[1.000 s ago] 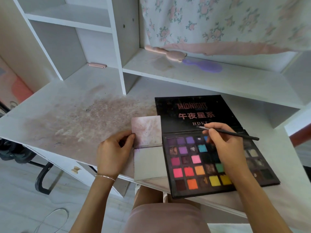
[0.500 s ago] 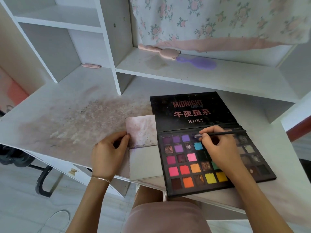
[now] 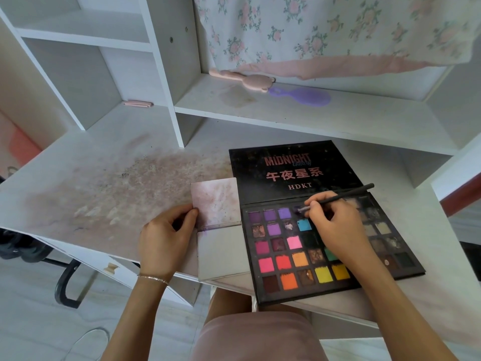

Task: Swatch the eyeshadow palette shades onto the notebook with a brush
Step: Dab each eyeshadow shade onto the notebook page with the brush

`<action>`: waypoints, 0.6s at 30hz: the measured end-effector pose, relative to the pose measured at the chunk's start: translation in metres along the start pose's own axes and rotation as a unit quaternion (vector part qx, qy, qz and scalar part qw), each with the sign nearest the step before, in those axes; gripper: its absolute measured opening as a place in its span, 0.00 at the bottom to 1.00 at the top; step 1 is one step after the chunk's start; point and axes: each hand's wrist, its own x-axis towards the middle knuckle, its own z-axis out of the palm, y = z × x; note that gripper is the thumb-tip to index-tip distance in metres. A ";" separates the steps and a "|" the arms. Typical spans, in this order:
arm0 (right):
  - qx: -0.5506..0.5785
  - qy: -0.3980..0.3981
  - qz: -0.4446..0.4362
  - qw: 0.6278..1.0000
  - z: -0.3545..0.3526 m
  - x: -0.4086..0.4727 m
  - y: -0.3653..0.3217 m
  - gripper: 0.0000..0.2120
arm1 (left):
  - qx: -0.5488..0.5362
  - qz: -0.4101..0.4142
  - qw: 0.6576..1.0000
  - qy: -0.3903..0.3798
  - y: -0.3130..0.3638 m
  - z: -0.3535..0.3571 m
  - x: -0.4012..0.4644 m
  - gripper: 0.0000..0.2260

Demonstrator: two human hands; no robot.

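— Head view, what's changed on your end?

— I see the right hand (image 3: 335,225) has slid a little toward the palette's hinge since half a second ago. It pinches the brush (image 3: 341,196), whose tip now sits over the dark pan in the top row, just right of the three purple pans; the handle slants up over the palette's lid. A second ago the handle pointed further right and lay lower.

— And the other of the hands?

— My left hand (image 3: 166,238) has stayed put, thumb and curled fingers pinching the left edge of the notebook (image 3: 217,230), which lies open and touching the left side of the eyeshadow palette (image 3: 299,175) on the worktop (image 3: 104,183).

— What's around?

— Behind the palette, a shelf (image 3: 286,113) carries a pink brush (image 3: 247,80) and a purple brush (image 3: 304,96) under a floral curtain (image 3: 338,29). Left of the palette, the worktop is smeared with powder. My right hand and wrist hide several pans in the palette's middle.
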 end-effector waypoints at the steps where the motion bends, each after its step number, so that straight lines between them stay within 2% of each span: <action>1: -0.005 -0.004 -0.002 1.000 0.000 0.001 -0.001 0.09 | 0.000 0.002 1.000 0.001 0.000 0.000 0.000 0.04; 18: -0.032 -0.048 -0.004 0.998 -0.006 0.010 -0.004 0.08 | 0.006 0.012 1.000 0.002 -0.002 0.000 0.001 0.05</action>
